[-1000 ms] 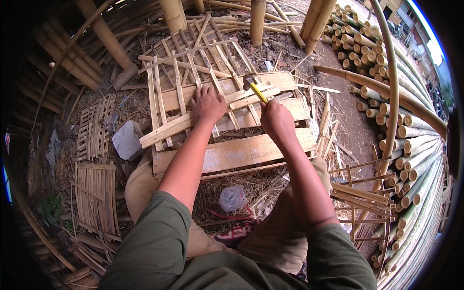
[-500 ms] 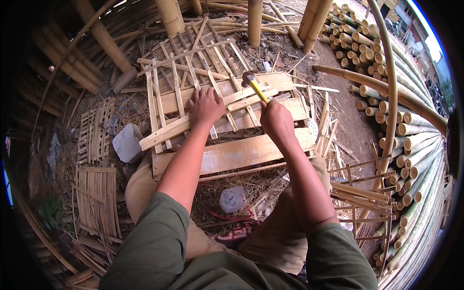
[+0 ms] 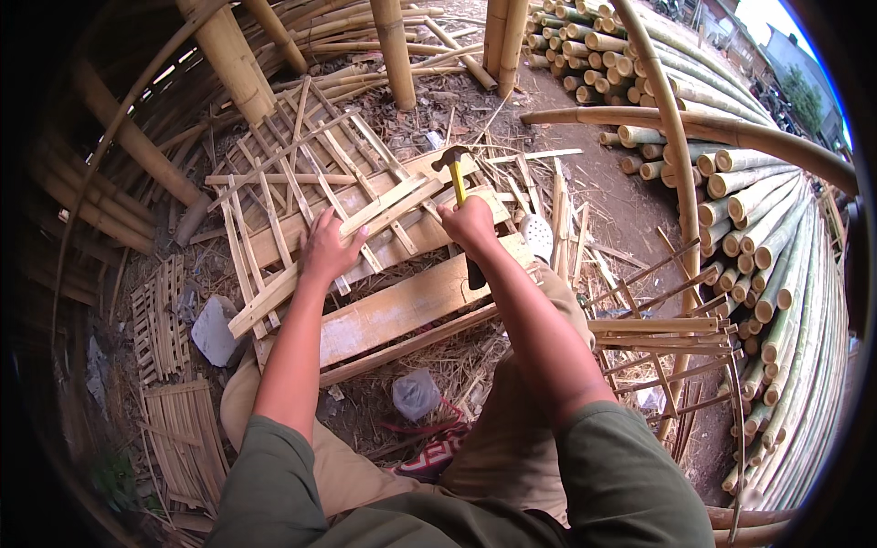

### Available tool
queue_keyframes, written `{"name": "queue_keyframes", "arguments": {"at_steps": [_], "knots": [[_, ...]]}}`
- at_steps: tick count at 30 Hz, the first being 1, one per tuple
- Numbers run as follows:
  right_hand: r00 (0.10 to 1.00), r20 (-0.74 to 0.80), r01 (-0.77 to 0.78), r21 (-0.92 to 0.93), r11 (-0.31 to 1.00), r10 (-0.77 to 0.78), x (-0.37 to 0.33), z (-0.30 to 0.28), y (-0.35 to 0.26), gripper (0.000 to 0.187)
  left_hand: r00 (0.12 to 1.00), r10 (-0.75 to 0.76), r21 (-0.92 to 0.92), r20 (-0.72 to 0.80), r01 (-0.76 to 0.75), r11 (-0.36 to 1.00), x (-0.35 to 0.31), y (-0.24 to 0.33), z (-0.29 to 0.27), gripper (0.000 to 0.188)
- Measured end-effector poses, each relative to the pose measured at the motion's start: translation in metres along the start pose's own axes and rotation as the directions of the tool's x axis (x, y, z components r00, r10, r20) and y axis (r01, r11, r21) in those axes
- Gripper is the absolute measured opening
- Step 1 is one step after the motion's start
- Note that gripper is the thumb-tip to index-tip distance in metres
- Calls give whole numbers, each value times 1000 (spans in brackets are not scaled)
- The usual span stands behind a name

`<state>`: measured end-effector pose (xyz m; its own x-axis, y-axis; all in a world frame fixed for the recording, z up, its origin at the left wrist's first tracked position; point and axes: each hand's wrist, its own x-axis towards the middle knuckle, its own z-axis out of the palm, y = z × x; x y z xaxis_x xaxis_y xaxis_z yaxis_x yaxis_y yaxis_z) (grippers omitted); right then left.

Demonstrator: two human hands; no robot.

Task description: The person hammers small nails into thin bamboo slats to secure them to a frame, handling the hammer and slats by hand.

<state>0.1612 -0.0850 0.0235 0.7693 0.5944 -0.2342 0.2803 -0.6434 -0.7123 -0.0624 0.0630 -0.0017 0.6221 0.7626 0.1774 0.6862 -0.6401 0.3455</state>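
My right hand [image 3: 468, 224] is closed around the handle of a claw hammer [image 3: 459, 189], with a dark metal head, yellow shaft and black grip end. The hammer is raised over the right end of a slatted wooden frame [image 3: 239, 245]. Across the near part of that frame lies a pale crosspiece [image 3: 265, 306]. My left hand [image 3: 327, 248] rests on the frame beside this crosspiece, its fingers apart. Beneath the frame are wide wooden planks [image 3: 402, 310] forming a low bench between my legs. No nail can be made out.
Stacked bamboo poles [image 3: 776, 228] fill the right side. A small wooden rack [image 3: 653, 338] stands near my right knee. At left are a pale stone block [image 3: 216, 331] and slatted panels [image 3: 185, 429]. A plastic bag [image 3: 416, 395] lies on the straw-covered ground; bamboo posts [image 3: 393, 55] rise behind.
The view has turned, so the scene sits further left. The hammer has swung more upright, and its black grip end now shows below my right hand. My left hand stays on the frame.
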Motion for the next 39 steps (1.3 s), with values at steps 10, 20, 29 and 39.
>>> {"name": "queue_keyframes", "arguments": {"at_steps": [10,20,29,39], "knots": [[992,-107,-15,375,927,59,-4,-9,-2,33,997,46,-53,66,-43,998,-4,19,-3,71],[979,-134,-107,298,948,152,1,-49,31,32,989,106,-81,100,-98,992,-10,65,2,67],[956,-218,-87,429,899,196,10,-94,87,33,972,178,-79,156,-168,983,-3,129,18,71],[959,-227,-15,554,832,169,33,-107,105,25,967,131,0,218,-134,991,18,171,54,83]]}}
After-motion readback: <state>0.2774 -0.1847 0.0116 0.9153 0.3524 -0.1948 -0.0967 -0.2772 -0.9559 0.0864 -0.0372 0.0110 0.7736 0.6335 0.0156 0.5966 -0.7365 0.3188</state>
